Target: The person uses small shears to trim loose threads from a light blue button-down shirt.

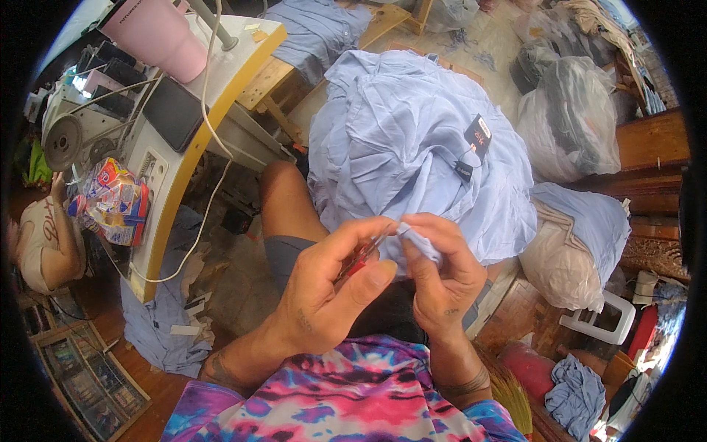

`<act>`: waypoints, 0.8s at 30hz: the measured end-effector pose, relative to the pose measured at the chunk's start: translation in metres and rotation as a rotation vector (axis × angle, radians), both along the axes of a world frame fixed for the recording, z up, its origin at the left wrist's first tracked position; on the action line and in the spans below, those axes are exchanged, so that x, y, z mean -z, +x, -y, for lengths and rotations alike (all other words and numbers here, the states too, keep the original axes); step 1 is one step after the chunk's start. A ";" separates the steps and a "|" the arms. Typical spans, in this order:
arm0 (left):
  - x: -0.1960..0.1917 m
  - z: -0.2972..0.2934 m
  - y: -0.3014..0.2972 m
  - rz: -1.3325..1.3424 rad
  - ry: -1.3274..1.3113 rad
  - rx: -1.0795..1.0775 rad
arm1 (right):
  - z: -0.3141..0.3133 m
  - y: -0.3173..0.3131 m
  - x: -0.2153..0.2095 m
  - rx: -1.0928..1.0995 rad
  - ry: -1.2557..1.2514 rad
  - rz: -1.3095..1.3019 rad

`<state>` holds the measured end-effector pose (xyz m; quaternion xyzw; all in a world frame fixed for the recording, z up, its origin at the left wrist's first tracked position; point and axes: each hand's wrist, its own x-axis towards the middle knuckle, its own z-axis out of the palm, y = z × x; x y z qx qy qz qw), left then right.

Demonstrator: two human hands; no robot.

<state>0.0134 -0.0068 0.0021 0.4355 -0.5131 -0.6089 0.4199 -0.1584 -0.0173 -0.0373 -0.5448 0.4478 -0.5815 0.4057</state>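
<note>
Pink, blue and purple dye patterns the person's shirt (335, 390), below two raised hands. The left hand (313, 283) is curled around a red tool (359, 265), perhaps snips, mostly hidden by the fingers. The right hand (445, 276) pinches a small bunched fold of pale blue cloth (418, 241) between thumb and fingers, and the fingertips of both hands come close together at its upper edge. Whether this fold joins the blue pile (412, 140) just beyond cannot be told.

That pile sits in front of the lap, near the knees, wrinkled and loosely heaped. The cloth looks thin, soft and limp: likely light in a single layer, heavier as a heap, and quick to slump or crease. A fold or seam edge, pinched close to the working spot, should give the surest hold; a stray blade could nick it.

On the pile lie a black tag (479, 134) with a white strip and small orange marks, and a smaller dark tag (463, 171) beside it. Farther left, the table (177, 173) bears a brightly printed red, blue and yellow packet (121, 202) and a pink cup (158, 37) with dark lettering.
</note>
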 end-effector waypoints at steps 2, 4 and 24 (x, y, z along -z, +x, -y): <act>-0.005 0.002 0.002 -0.030 0.026 0.022 | -0.001 0.000 0.000 0.050 0.007 0.008; -0.009 0.001 0.002 -0.048 0.060 0.025 | -0.001 0.000 0.000 0.084 -0.009 -0.036; -0.014 -0.001 -0.008 -0.410 0.474 0.033 | 0.003 -0.010 0.006 0.055 -0.123 -0.121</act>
